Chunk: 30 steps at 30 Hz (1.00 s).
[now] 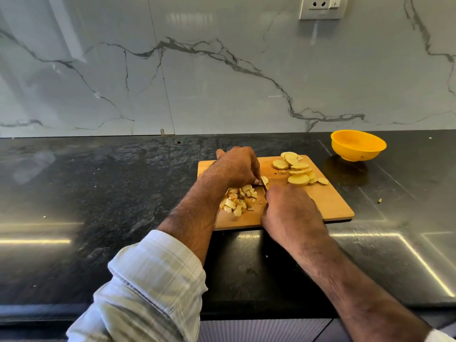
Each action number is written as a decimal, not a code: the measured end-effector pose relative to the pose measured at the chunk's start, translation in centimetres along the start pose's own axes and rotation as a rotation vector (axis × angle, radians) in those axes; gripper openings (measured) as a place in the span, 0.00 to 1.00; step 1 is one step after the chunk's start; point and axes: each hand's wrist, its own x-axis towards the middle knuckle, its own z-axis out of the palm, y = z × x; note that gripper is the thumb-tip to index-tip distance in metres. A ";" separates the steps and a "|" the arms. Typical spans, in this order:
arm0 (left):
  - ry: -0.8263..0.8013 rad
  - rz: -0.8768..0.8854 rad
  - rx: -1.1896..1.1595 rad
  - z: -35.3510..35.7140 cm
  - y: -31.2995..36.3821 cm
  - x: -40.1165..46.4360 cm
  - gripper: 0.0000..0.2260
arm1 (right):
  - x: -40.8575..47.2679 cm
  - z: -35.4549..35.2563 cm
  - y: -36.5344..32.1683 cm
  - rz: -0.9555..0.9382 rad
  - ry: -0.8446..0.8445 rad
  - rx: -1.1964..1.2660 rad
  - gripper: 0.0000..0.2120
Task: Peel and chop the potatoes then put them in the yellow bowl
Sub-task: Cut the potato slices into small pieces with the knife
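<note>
Fingers (255,180) on one potato slice (264,180)

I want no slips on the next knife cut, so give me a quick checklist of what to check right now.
1. Left hand holds the potato piece at the blade: ok.
2. Left fingertips curled back from the knife: cannot tell, they are hidden.
3. Right hand grips the knife handle: ok.
4. Diced pile beside the blade, not under it: ok.
5. Slices waiting on the cutting board: ok.
6. Yellow bowl upright and empty: ok.
</note>
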 end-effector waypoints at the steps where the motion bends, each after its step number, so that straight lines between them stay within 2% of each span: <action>1: -0.005 -0.003 0.007 0.0 0.0 0.0 0.02 | 0.4 -0.2 -0.2 0.004 0.005 -0.004 0.16; 8: 0.034 0.009 -0.022 0.0 -0.6 0.0 0.03 | 0.1 0.1 0.3 -0.004 0.175 0.053 0.12; 17: 0.022 -0.032 -0.042 0.0 -0.7 0.1 0.02 | 1.1 -0.7 -0.6 0.016 -0.036 -0.029 0.20; 19: 0.026 -0.042 -0.027 0.1 -0.8 0.2 0.02 | 1.5 -0.3 0.1 -0.005 0.023 0.006 0.15; 21: 0.024 -0.039 -0.032 0.1 -1.2 0.5 0.03 | 1.2 0.7 1.6 -0.041 0.165 0.097 0.08; 25: 0.021 0.013 -0.027 0.2 -1.3 0.7 0.06 | 0.2 0.7 4.1 -0.051 0.281 0.219 0.10; 28: -0.005 0.054 -0.053 0.3 -0.6 1.2 0.14 | 0.7 0.2 5.0 0.027 0.189 0.165 0.13; 30: -0.032 0.067 -0.070 0.3 -0.3 1.4 0.16 | 1.1 0.2 5.2 0.049 0.119 0.166 0.14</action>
